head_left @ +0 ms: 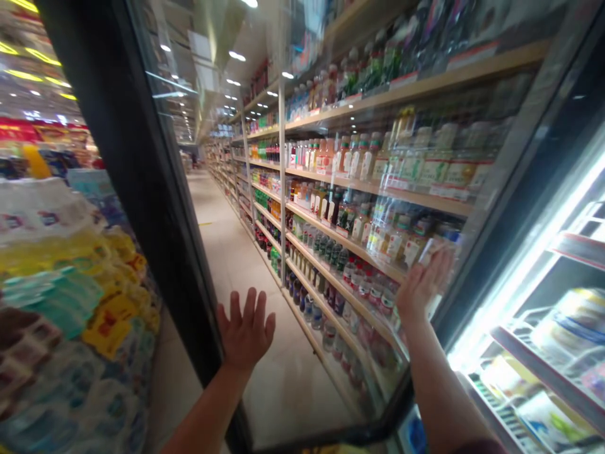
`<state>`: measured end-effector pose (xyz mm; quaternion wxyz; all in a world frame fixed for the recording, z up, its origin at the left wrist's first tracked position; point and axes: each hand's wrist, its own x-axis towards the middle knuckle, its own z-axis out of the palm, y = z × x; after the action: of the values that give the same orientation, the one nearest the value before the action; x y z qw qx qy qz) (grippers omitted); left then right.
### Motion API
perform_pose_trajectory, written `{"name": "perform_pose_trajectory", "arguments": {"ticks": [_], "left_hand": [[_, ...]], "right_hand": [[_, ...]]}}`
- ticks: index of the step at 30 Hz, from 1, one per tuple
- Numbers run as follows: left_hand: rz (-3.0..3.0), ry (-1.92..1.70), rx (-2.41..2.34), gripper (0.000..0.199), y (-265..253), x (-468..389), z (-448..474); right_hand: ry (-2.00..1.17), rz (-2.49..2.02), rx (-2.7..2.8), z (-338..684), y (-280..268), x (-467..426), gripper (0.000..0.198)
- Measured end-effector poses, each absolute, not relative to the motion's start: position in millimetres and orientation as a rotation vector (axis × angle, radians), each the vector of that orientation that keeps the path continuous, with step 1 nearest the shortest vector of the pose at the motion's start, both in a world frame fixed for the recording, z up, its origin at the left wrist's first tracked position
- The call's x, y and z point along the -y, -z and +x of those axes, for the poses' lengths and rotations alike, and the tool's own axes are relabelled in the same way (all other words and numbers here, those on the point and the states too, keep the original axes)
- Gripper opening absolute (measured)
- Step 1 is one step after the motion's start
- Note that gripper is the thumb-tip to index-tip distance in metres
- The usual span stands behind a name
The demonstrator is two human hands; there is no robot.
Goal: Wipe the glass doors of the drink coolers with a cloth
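A glass cooler door (302,384) with a dark frame stands swung out in front of me. My left hand (246,328) is raised at the lower left of the glass, beside the frame's dark edge (161,208). Its fingers are spread and hold nothing I can see. Farther right, my right hand (423,284) is up against or just off the glass near the opposite frame side, blurred, its fingers stretched out. A small pale patch shows by those fingertips; whether it is an object or something seen through the glass, I cannot tell.
Bottles fill long wooden shelves (359,180), seen in or through the glass. A lit refrigerator shelf (548,372) with packaged goods is at right. Wrapped packs and yellow bottles are stacked (70,284) at left. An aisle floor (222,239) runs into the distance.
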<state>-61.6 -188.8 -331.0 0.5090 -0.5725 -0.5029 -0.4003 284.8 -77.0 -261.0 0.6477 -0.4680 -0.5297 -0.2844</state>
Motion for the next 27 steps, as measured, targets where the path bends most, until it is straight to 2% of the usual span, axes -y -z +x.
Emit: {"name": "perform_pose_trajectory", "arguments": {"ticks": [4, 11, 13, 17, 21, 27], "left_hand": [[-1.385, 0.971, 1.187, 0.075, 331, 188, -62], [-1.394, 0.972, 1.196, 0.075, 334, 184, -64], [-1.397, 0.963, 1.187, 0.074, 334, 184, -64], [-1.399, 0.958, 1.177, 0.072, 332, 185, -65], [-1.416, 0.978, 1.182, 0.074, 332, 183, -66], [-1.398, 0.986, 1.187, 0.075, 331, 182, -66]], "right_hand": [[0.594, -1.082, 1.046, 307, 300, 64, 0.060], [0.625, -1.039, 1.206, 229, 235, 87, 0.061], [0.659, -1.033, 1.334, 191, 233, 106, 0.063], [0.776, -0.829, 1.681, 128, 276, 140, 0.061], [0.873, -0.561, 1.869, 114, 303, 145, 0.050], [0.801, -0.907, 1.554, 181, 238, 112, 0.062]]}}
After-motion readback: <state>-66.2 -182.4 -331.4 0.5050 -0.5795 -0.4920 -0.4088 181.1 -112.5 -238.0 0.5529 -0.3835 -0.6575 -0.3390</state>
